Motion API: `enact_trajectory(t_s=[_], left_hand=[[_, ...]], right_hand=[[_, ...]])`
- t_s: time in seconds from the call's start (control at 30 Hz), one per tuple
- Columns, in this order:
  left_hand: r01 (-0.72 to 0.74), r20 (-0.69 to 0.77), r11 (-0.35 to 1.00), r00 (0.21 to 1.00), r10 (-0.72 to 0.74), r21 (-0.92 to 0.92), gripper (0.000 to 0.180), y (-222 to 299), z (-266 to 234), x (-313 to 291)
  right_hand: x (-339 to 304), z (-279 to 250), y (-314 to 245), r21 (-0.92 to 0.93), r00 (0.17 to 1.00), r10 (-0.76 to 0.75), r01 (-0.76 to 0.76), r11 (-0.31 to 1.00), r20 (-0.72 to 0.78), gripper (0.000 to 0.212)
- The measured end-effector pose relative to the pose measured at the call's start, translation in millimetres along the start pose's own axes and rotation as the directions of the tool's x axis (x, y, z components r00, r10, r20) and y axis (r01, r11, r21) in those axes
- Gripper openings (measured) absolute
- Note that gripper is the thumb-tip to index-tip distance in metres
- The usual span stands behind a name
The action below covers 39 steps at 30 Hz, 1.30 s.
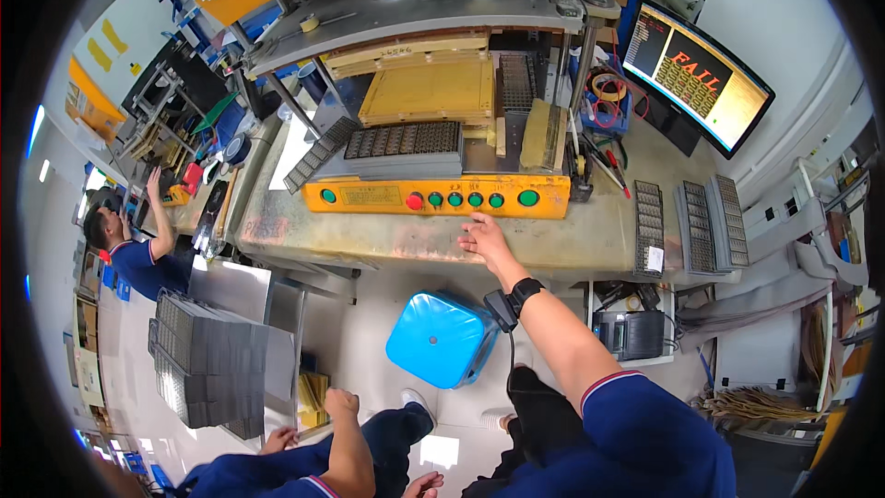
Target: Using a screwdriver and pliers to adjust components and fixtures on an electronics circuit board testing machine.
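My right hand [484, 238] is open and empty, fingers loosely spread, just in front of the press's orange control panel [378, 197]. It is nearest the row of green buttons [475, 200]; I cannot tell whether it touches the panel. A black band and a small cabled device [501, 310] sit on that wrist. At the lower edge my left hand [424, 486] shows only in part, fingers loosely out, with nothing seen in it. Above the panel, a dark gridded tray [403, 141] lies before a yellow block [429, 92], and another tray [323, 155] leans at its left.
A blue stool [433, 339] stands below the bench. A co-worker's fist [341, 403] is close on my left; another person [138, 254] works farther left. Stacked grey trays [207, 360] stand at left. More trays [649, 226] and a lit monitor [699, 76] are at right.
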<state>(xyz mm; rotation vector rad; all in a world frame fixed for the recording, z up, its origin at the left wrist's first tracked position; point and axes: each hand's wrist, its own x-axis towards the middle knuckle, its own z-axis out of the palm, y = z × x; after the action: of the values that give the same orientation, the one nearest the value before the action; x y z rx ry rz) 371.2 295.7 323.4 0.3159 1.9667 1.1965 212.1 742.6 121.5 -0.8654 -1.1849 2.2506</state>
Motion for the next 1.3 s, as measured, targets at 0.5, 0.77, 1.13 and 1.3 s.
enact_trajectory(t_s=[0.5, 0.77, 1.13, 1.3], left_hand=[[-0.035, 0.089, 0.999, 0.996, 0.032, 0.027, 0.037, 41, -46, 124], [-0.253, -0.026, 0.965, 0.967, 0.255, 0.074, 0.03, 86, -57, 287], [-0.516, -0.471, 0.725, 0.551, 0.689, 0.457, 0.023, 46, -52, 465], [-0.609, -0.458, 0.627, 0.433, 0.776, 0.486, 0.022, 8, -54, 498]], right_hand=[[32, 16, 13, -0.019, 0.92, -0.08, 0.079, 0.997, -0.385, 0.031], [2, -12, -5, -0.127, 0.986, -0.101, 0.084, 0.988, -0.135, 0.028], [-32, -64, -25, -0.779, 0.781, -0.599, 0.483, 0.4, 0.177, 0.024], [-28, -71, -13, -0.786, 0.735, -0.605, 0.554, 0.275, 0.307, 0.022]])
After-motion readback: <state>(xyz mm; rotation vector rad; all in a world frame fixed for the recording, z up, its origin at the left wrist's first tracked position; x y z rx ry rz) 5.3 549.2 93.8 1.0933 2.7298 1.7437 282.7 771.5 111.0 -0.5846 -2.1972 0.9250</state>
